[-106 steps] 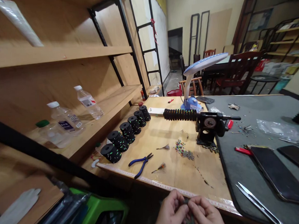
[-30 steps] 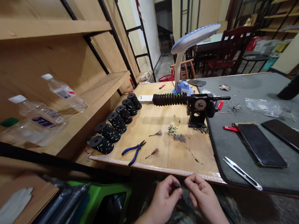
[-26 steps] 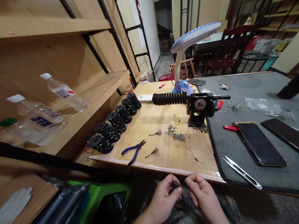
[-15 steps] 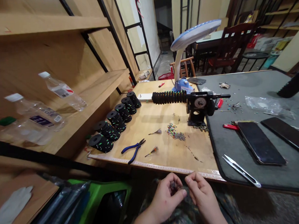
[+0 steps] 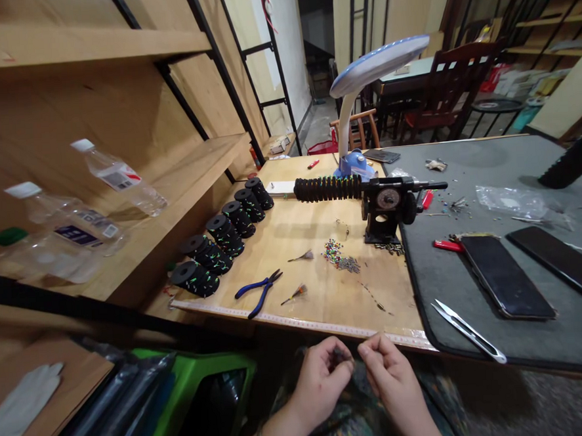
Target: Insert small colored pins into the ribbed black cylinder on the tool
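Observation:
My left hand (image 5: 324,379) is curled in a pinch below the table's front edge, with a small dark thing partly showing inside the fingers; its kind is not clear. Just to its right, my right hand (image 5: 390,375) pinches with thumb and forefinger, and anything between them is too small to make out. The fingertips of both hands almost meet. On the wooden table (image 5: 301,224) beyond them lie blue-handled pliers (image 5: 259,292), two small bristly pieces, a beaded line (image 5: 376,298) and a heap of colourful beads (image 5: 333,251) beside small metal parts (image 5: 349,264).
Several black foam spools (image 5: 195,278) line the left side. A black winding device (image 5: 386,202) holds a ridged black roll (image 5: 327,188) by a desk lamp (image 5: 351,161). Thread snips (image 5: 468,332) and phones (image 5: 506,276) lie on the grey mat (image 5: 460,247). Bottles (image 5: 118,176) stand on the left shelf.
Compared with the earliest frame, the view has shifted and my hands have drawn slightly apart. Over the last second the left fingers have shifted around the dark thing; the table items stay put.

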Tool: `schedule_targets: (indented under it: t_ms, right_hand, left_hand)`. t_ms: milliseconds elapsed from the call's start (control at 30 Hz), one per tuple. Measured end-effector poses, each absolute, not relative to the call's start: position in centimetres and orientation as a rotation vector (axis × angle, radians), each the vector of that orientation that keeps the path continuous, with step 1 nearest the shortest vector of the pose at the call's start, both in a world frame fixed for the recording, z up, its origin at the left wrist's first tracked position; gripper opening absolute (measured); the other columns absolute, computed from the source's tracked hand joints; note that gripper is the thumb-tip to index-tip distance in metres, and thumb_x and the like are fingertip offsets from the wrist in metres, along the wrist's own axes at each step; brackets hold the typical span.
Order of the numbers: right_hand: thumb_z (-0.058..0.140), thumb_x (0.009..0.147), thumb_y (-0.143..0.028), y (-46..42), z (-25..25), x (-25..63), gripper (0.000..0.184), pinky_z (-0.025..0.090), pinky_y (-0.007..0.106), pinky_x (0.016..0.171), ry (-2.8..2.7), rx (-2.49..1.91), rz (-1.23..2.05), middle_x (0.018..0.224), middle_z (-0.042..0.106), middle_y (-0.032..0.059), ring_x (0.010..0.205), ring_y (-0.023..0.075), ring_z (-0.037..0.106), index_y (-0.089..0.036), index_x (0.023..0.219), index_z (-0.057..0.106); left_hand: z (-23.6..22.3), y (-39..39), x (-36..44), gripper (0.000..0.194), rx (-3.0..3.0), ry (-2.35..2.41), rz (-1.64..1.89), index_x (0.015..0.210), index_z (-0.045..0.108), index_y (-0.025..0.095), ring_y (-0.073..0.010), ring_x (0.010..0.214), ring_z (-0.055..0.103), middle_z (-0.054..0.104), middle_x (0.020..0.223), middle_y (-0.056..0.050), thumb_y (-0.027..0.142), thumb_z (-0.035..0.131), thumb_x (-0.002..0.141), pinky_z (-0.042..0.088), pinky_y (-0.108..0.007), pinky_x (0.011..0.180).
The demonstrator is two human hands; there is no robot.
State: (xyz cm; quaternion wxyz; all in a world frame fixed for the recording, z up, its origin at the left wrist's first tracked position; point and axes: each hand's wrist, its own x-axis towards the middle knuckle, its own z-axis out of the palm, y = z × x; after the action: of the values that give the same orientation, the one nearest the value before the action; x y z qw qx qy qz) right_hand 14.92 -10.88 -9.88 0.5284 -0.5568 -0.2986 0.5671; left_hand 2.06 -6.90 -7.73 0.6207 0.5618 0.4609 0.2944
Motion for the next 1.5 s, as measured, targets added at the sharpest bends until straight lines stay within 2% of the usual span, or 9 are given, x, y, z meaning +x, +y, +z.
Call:
schedule_targets:
  t_ms: [100,267,467,633,867,1033,1233,1333,1500]
  right_hand:
    - [0.063,0.066,-0.077,-10.8,-9.5,15.0,0.057,0.019,0.020,0.040,-0.755,-1.342,1.365,0.045,0.031,-0.0115,0.041,0.0069,0.024,-0.022,0.065,0.048]
    - [0.066,0.074,-0.063,-10.8,-9.3,15.7,0.044,0.036,0.023,0.055,-0.905,-1.347,1.289,0.063,0.049,-0.0034,0.058,0.0130,0.042,-0.019,0.070,0.058]
    - [0.058,0.081,-0.035,-11.3,-9.7,15.9,0.025,0.026,0.024,0.051,-1.168,-1.428,1.245,0.054,0.035,-0.0076,0.053,0.0113,0.031,-0.021,0.062,0.048]
    - [0.054,0.079,-0.028,-11.4,-9.9,15.9,0.020,0.027,0.025,0.052,-1.232,-1.453,1.137,0.056,0.037,-0.0063,0.054,0.0119,0.034,-0.022,0.062,0.045]
    - [0.051,0.079,-0.029,-11.5,-10.2,16.1,0.019,0.027,0.025,0.053,-1.245,-1.463,1.114,0.057,0.036,-0.0059,0.054,0.0124,0.034,-0.022,0.063,0.044]
    - [0.057,0.077,-0.035,-11.5,-10.3,16.7,0.023,0.028,0.025,0.052,-1.066,-1.433,1.154,0.059,0.039,-0.0052,0.055,0.0126,0.035,-0.022,0.062,0.047]
    - [0.063,0.078,-0.052,-11.3,-9.4,16.9,0.035,0.028,0.024,0.048,-0.884,-1.329,1.326,0.053,0.040,-0.0069,0.048,0.0110,0.035,-0.021,0.066,0.052]
    - [0.065,0.076,-0.057,-11.2,-8.9,16.8,0.040,0.031,0.024,0.050,-0.898,-1.346,1.290,0.055,0.044,-0.0055,0.050,0.0120,0.040,-0.020,0.065,0.053]
    - [0.063,0.079,-0.055,-11.3,-8.9,16.8,0.039,0.033,0.024,0.051,-1.027,-1.396,1.181,0.057,0.047,-0.0044,0.053,0.0126,0.042,-0.019,0.065,0.055]
  left_hand:
    - [-7.8,-7.0,2.2,0.010,1.316,1.072,0.677,0.065,0.060,0.015,-0.0110,0.056,0.044,0.053,0.059,0.002,0.022,0.063,0.071,0.035,-0.022,0.055]
    - [-8.2,-6.7,1.7,0.011,1.380,1.108,0.693,0.073,0.067,0.014,-0.0121,0.058,0.046,0.057,0.062,0.000,0.024,0.065,0.075,0.035,-0.022,0.056]
    - [-7.4,-5.8,0.8,0.015,1.435,1.053,0.776,0.079,0.061,0.016,-0.0144,0.068,0.052,0.059,0.073,-0.002,0.029,0.059,0.086,0.041,-0.023,0.064]
    - [-7.2,-5.6,1.0,0.025,1.350,1.050,0.858,0.077,0.058,0.017,-0.0134,0.064,0.051,0.053,0.067,0.001,0.040,0.061,0.086,0.041,-0.023,0.062]
    - [-7.3,-5.0,1.2,0.030,1.274,1.082,0.935,0.073,0.058,0.017,-0.0132,0.061,0.051,0.054,0.062,0.002,0.044,0.065,0.083,0.041,-0.023,0.061]
    - [-7.2,-3.5,-0.3,0.029,1.200,1.158,1.015,0.077,0.059,0.017,-0.0126,0.060,0.051,0.055,0.061,0.002,0.044,0.067,0.080,0.039,-0.022,0.058]
    - [-6.8,-3.6,-1.3,0.030,1.187,1.034,0.784,0.089,0.065,0.015,-0.0125,0.062,0.052,0.061,0.070,-0.001,0.042,0.070,0.077,0.040,-0.024,0.061]
    - [-6.7,-4.6,-0.6,0.029,1.214,0.989,0.684,0.085,0.068,0.014,-0.0135,0.069,0.052,0.061,0.073,-0.001,0.040,0.074,0.074,0.039,-0.024,0.066]
    - [-6.9,-5.1,1.1,0.031,1.156,0.959,0.656,0.076,0.067,0.013,-0.0110,0.061,0.044,0.053,0.064,0.002,0.043,0.075,0.072,0.035,-0.023,0.060]
